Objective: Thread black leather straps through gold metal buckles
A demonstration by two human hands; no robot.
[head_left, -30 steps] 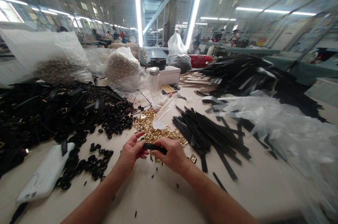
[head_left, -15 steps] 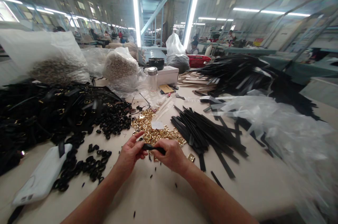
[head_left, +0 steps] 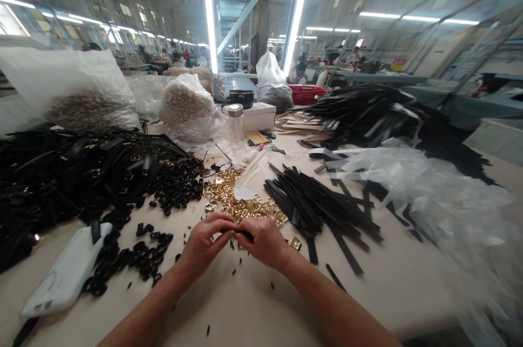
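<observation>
Over the table in front of me, my left hand (head_left: 205, 241) and my right hand (head_left: 265, 241) meet fingertip to fingertip. Between them is a short black strap (head_left: 247, 235), mostly covered by the fingers. My right hand is closed round it, while the left thumb and fingers pinch its left end. Whether a buckle sits on the strap is hidden. Just beyond the hands spreads a heap of gold buckles (head_left: 232, 200). One loose gold buckle (head_left: 296, 243) lies beside my right wrist. Small black loops (head_left: 151, 249) are scattered left of my left hand.
Flat black strips (head_left: 314, 200) are piled to the right, with crumpled clear plastic (head_left: 429, 189) farther over. A white power bank or phone-like block (head_left: 67, 271) lies left. Black buckled straps (head_left: 81, 172) form a big heap behind it. A glass bottle (head_left: 236, 126) stands at the back.
My left hand's fingers, partly spread before, have curled over and closed on the strap's left end. My right hand stays nearly in place, still gripping the strap.
</observation>
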